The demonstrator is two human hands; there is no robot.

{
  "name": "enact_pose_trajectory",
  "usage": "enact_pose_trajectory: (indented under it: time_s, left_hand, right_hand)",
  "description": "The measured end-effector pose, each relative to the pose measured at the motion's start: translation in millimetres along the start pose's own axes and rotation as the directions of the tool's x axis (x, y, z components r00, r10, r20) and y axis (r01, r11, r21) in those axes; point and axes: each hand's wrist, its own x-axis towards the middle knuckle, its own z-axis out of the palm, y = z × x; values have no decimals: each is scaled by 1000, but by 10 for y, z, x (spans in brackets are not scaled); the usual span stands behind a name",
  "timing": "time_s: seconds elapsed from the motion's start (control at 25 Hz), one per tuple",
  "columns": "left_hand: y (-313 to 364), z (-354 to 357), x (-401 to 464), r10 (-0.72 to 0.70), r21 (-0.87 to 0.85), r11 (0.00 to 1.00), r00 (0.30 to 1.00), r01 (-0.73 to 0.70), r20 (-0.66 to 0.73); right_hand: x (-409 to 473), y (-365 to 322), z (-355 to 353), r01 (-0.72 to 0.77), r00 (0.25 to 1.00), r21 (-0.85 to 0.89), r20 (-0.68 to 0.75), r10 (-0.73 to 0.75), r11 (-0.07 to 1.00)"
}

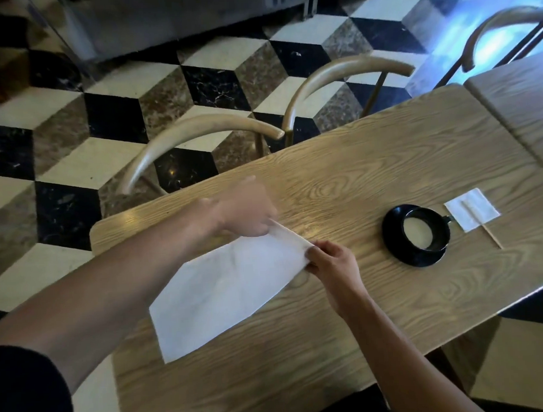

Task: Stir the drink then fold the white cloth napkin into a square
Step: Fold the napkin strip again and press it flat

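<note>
Fold step now, I'd say: my left hand [249, 214] & right hand [330, 259] pinch far end of white rectangular cloth napkin [227, 288] mid-frame on wood-grain table [371, 164]; next, bring it over toward lower-left edge.

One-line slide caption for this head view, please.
Both hands, left and right, pinch the far edge of the white cloth napkin on the wooden table, beside the black cup.

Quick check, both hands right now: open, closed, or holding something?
Left hand: fingers pinch the far end of the white cloth napkin.
Right hand: fingers curled, gripping the same end of the napkin at its near corner.
</note>
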Motion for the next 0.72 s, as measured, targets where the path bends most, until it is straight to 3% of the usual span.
enact_pose_trajectory:
  time_s: [0.08,0.12,0.24,0.36,0.44,0.48,0.56,0.72]
  left_hand:
    - [-158,-141,-345,-106,-81,992,991,99,-80]
    - [-230,-181,-536,-180,-203,967,975,152,-127]
    - [-378,-222,-1070,-431,-646,726,888,236,-160]
    - [-484,-173,-1568,-628,-899,429,743,83,-231]
    - [-522,-189,-1797,-776,-976,204,594,-80,-211]
    - [-522,-244,-1881,-826,-979,144,527,-143,-199]
    - [-521,-414,-1987,-872,-967,129,439,-220,-216]
    - [-528,-885,-2318,-919,-923,213,256,-319,-301]
  right_hand:
    - [-79,-197,81,41,998,57,54,-44,998]
    - [-112,-301,136,61,995,74,77,-67,995]
    - [-162,-629,334,117,982,72,142,-126,991]
    - [-179,-1008,595,187,958,32,213,-190,982]
    - [-140,-1279,772,248,937,-10,258,-237,969]
    - [-124,-1425,872,290,922,-39,281,-267,956]
    - [-111,-1721,1073,380,891,-94,303,-337,920]
    - [-275,-2357,1411,552,804,-98,324,-498,828]
